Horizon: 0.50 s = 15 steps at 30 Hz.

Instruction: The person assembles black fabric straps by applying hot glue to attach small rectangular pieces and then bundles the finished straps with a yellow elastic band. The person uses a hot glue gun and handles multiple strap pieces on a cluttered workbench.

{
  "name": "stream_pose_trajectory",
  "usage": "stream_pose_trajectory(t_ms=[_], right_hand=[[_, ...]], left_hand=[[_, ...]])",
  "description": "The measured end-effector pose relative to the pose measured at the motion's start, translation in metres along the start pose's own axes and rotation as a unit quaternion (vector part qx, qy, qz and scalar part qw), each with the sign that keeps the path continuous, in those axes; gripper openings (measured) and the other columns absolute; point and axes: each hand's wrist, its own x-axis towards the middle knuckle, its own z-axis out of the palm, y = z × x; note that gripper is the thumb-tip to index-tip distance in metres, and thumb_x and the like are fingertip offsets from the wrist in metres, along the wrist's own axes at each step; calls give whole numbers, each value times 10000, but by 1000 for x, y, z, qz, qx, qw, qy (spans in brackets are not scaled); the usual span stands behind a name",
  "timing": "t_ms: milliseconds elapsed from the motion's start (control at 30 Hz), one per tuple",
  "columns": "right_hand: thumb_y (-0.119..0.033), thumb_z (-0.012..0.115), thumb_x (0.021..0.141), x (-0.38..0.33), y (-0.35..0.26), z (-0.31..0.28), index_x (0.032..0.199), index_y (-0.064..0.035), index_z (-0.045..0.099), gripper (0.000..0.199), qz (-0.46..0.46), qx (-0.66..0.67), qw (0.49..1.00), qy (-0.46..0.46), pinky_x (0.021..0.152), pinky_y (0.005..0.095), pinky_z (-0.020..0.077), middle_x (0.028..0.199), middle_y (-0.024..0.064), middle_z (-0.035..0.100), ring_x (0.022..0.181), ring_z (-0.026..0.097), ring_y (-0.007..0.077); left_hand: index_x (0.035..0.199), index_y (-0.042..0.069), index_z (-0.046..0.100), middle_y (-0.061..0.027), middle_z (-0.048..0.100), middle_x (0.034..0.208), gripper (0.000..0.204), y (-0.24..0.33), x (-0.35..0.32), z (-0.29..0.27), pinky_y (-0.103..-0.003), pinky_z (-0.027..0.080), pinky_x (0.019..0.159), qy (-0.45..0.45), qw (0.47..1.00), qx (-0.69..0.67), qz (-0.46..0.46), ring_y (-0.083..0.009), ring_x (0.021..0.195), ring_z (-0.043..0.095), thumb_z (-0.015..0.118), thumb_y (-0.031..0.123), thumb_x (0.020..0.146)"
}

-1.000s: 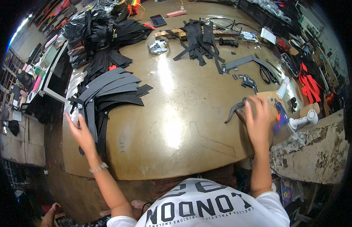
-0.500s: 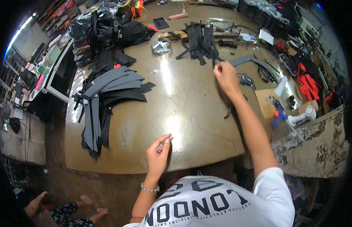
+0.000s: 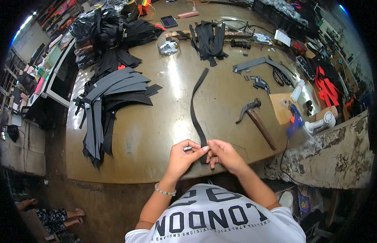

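A long black strap (image 3: 195, 103) lies stretched across the brown worktable (image 3: 156, 137), running from the middle down to the near edge. Both hands meet at its near end. My left hand (image 3: 183, 156) pinches the strap end and also holds a small silvery piece between the fingers. My right hand (image 3: 223, 154) grips the same strap end from the right side.
A hammer (image 3: 257, 121) lies just right of the strap. A fanned pile of black straps (image 3: 109, 101) covers the left side. More black straps (image 3: 208, 38), a phone (image 3: 169, 21), small metal parts (image 3: 259, 83) and a white handheld device (image 3: 320, 123) sit farther back and right.
My right hand pulled one strap from the far pile toward me and laid it down the table. My left hand came up from the table edge; both now hold the strap's near end.
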Motion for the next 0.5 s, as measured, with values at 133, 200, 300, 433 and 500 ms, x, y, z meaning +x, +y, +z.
stream_pose_trajectory(t_ms=[133, 200, 300, 433, 500], right_hand=[[-246, 637, 954, 43, -30, -34, 1098, -27, 656, 263, 126, -32, 972, -196, 474, 153, 426, 719, 8, 607, 569, 532, 34], [-186, 690, 916, 74, -55, -46, 1051, -28, 679, 208, 106, -81, 974, -181, 469, 142, 409, 697, -2, 609, 555, 524, 27], [-164, 718, 890, 123, -103, -55, 1036, -22, 682, 207, 36, -131, 988, -72, 477, 144, 410, 717, 7, 628, 567, 535, 28], [-197, 732, 877, 182, -130, -49, 930, 5, 689, 214, -102, -279, 955, 7, 547, 203, 442, 749, 24, 651, 609, 556, 82], [-248, 743, 863, 203, -121, -48, 859, 27, 679, 282, -152, -421, 894, 28, 626, 244, 461, 726, 27, 641, 662, 565, 115]], left_hand=[[841, -9, 743, -17, 704, 789, 176, -3, -25, -6, -236, 472, 635, -6, 988, 153, -30, -77, 694, 598, 769, 165, 839], [836, -6, 738, -58, 715, 795, 175, -6, -37, -8, -252, 482, 637, 7, 977, 210, 39, -96, 701, 620, 767, 167, 838], [834, 31, 723, -101, 669, 748, 150, -13, -50, -11, -299, 485, 597, 46, 937, 322, 127, -192, 662, 634, 769, 172, 818], [898, 84, 701, -58, 610, 750, 138, -23, -56, -10, -339, 481, 530, 92, 892, 398, 194, -231, 602, 612, 751, 190, 825], [905, 98, 702, -46, 613, 781, 126, -27, -56, -10, -331, 479, 519, 90, 885, 402, 217, -212, 593, 613, 744, 192, 832]])
